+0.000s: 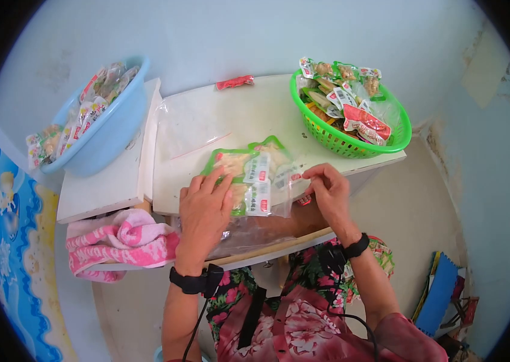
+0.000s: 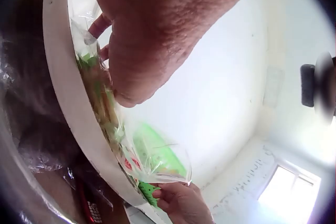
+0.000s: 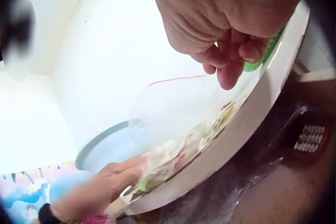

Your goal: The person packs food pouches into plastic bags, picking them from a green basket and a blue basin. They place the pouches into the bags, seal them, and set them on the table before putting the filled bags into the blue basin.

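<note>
Packets (image 1: 259, 199) lie flat on the white table (image 1: 273, 108), close to its near edge and between the two hands. Clear film (image 1: 280, 202) covers their right end; probably a bag around them, though its mouth is hard to trace.

Left hand (image 1: 205, 202): fingers spread, resting on the left end of the packets, gripping nothing visible. Right hand (image 1: 330, 190): fingers bent, tips just beside the film's right edge. Whether they pinch it, cannot tell. Hands apart.

Step in hand, as judged: settling the packets and straightening the film. For good work, keep the left palm light and flat so the packets do not slide over one another; take the film by its very edge and draw it outward gently, low over the table (thin film likely creases or tears if jerked).

Views compared: the head view alone gives the printed faces of the packets and the contents of the green basket (image 1: 357, 145). The left wrist view shows film raised toward the right hand, plus a bright window (image 2: 290, 195) absent from the head view. The right wrist view shows the right hand's bent fingertips from beneath.
</note>
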`<control>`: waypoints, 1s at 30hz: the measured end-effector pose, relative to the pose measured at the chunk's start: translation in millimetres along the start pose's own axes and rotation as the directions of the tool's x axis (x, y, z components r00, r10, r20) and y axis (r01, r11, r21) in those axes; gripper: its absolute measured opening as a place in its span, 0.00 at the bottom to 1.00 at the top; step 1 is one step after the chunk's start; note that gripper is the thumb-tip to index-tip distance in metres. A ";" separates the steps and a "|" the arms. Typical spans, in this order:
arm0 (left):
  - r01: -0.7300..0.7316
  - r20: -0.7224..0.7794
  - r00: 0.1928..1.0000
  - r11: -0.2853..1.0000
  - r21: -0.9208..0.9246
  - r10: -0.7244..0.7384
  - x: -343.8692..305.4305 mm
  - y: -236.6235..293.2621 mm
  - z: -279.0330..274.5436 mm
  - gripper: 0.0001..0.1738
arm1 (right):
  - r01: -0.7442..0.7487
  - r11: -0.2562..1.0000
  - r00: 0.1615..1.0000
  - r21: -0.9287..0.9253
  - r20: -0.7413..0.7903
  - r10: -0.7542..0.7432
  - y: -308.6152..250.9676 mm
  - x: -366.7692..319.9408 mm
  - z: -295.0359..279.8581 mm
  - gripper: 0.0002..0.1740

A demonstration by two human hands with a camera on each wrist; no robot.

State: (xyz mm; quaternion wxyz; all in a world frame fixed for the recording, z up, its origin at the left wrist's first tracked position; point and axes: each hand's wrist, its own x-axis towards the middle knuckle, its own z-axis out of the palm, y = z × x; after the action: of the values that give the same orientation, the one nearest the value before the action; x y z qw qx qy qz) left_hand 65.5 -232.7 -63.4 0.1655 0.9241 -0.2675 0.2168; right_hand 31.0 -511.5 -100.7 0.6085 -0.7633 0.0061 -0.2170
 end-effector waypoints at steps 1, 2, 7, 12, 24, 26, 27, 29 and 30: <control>0.010 0.008 1.000 1.000 0.014 -0.010 -1.1 -1.2 -0.7 0.19 | 0.019 0.990 0.999 -0.138 -0.037 -0.024 -2.5 5.9 -4.2 0.07; 0.013 0.010 1.000 1.000 0.015 -0.013 -1.4 -2.6 -1.2 0.19 | 0.031 0.962 0.996 -0.273 -0.073 -0.053 -5.8 11.9 -7.9 0.06; 0.030 0.008 1.000 1.000 -0.004 -0.030 -3.9 -7.8 5.4 0.20 | 0.202 0.591 0.973 -0.781 0.092 -0.212 -22.1 28.9 12.4 0.20; 0.013 -0.030 0.999 0.998 -0.054 -0.014 -7.4 -12.9 12.9 0.20 | 0.260 0.561 0.964 -0.786 0.180 -0.194 -23.0 23.9 26.5 0.25; 0.048 -0.007 0.999 0.998 -0.029 -0.048 -11.2 0.0 11.9 0.20 | -0.194 0.979 0.974 0.065 0.129 0.184 -4.5 6.0 3.8 0.10; 0.053 -0.010 0.999 0.998 -0.023 -0.053 -10.3 2.8 13.0 0.20 | -0.304 0.944 0.936 0.124 0.221 0.273 -13.3 0.1 -2.0 0.17; 0.058 -0.012 0.998 0.998 -0.023 -0.059 -10.5 3.8 12.9 0.20 | -0.361 0.920 0.911 0.150 0.268 0.313 -18.5 -3.6 -4.4 0.22; 0.069 -0.014 0.997 0.997 -0.017 -0.069 -10.3 5.5 12.9 0.20 | -0.340 0.905 0.917 0.257 0.304 0.258 -22.1 -9.2 -5.2 0.30; 0.074 -0.012 0.997 0.997 -0.010 -0.074 -10.4 6.7 13.0 0.20 | -0.330 0.891 0.919 0.311 0.320 0.228 -23.3 -12.3 -4.5 0.35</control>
State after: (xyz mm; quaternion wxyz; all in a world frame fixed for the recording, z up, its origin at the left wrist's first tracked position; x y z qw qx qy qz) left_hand 57.9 -239.2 -78.2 0.1793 0.9312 -0.2332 0.2151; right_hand 12.5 -506.3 -82.3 0.7574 -0.6527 -0.0077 -0.0157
